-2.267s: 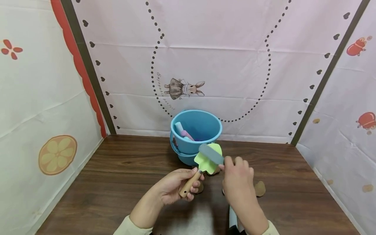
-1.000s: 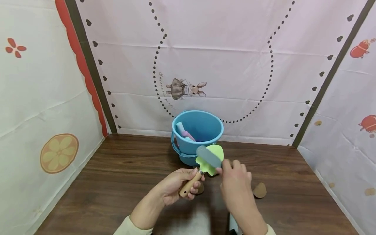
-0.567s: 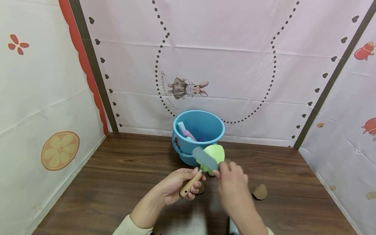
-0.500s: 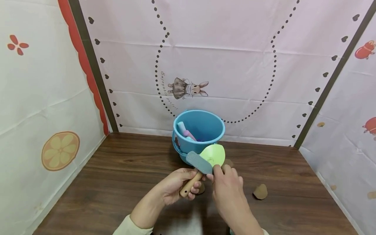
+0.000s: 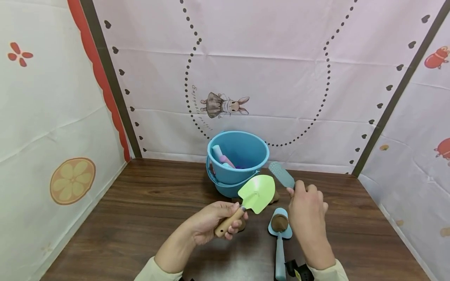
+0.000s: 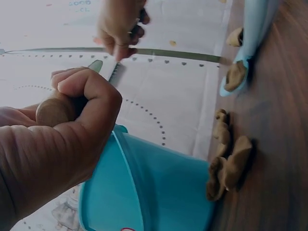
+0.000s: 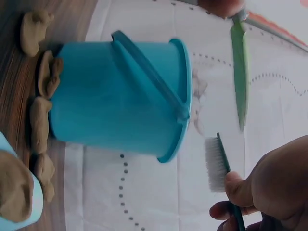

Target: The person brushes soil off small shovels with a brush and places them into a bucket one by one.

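My left hand (image 5: pixel 207 222) grips a small trowel by its wooden handle (image 5: pixel 229 223), its light green blade (image 5: pixel 259 193) pointing up and right, in front of the bucket. In my right hand (image 5: pixel 309 210) is a small brush (image 5: pixel 282 175) with a blue-grey back. White bristles (image 7: pixel 215 166) show in the right wrist view, facing the bucket side. The brush is held apart from the trowel, to its right. Below the hands a light blue toy shovel (image 5: pixel 280 255) lies on the table, with a brown lump (image 5: pixel 279 223) in its scoop.
A blue bucket (image 5: pixel 225 176) stands at the back, with pastel-handled things (image 5: pixel 225 160) inside. Several brown clay-like lumps (image 6: pixel 239 161) lie along its base. Printed cloth walls (image 5: pixel 281 86) enclose the dark wooden table (image 5: pixel 158 195).
The brush swept down and left across the trowel's blade toward its handle, then my right hand moved it off to the right. The blue shovel has come into view. The left hand stays put.
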Demonstrator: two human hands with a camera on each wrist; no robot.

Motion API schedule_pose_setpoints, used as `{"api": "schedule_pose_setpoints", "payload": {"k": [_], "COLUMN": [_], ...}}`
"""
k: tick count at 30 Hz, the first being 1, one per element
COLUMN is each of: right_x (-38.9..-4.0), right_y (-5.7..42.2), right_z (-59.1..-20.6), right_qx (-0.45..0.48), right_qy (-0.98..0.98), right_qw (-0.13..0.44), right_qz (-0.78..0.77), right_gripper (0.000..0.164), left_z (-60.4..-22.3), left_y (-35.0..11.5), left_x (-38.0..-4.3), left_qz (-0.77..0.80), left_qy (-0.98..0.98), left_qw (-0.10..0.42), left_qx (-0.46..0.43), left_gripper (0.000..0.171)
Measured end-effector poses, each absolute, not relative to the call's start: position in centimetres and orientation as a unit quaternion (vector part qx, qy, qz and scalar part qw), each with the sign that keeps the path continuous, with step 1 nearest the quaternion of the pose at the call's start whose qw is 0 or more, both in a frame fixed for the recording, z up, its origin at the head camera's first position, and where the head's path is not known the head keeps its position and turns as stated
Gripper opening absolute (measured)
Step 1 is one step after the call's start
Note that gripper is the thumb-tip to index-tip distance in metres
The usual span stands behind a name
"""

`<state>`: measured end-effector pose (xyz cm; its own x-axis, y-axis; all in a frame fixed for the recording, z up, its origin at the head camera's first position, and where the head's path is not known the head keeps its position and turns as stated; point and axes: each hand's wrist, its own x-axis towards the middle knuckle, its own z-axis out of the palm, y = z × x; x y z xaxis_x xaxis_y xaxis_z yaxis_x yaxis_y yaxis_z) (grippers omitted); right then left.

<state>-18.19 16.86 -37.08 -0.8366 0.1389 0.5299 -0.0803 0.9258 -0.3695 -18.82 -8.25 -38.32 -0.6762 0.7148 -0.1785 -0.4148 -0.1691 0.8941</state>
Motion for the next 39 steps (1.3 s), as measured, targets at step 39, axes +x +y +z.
{"api": "schedule_pose_setpoints", "payload": {"k": [39], "right_x": [-17.7], "right_y": [17.2], "right_z": [-36.5], "right_qx": [-0.008], "right_qy": [-0.944], "right_qw": [0.261], "right_qz": [0.203], "right_gripper": [0.026], "left_z": [-36.4], "left_y": [-9.2], "left_x": [-19.9], "left_qz": [0.691], "left_qy": [0.647], "left_qw": [0.290], "left_qx": [0.138], "left_gripper": [0.039]}}
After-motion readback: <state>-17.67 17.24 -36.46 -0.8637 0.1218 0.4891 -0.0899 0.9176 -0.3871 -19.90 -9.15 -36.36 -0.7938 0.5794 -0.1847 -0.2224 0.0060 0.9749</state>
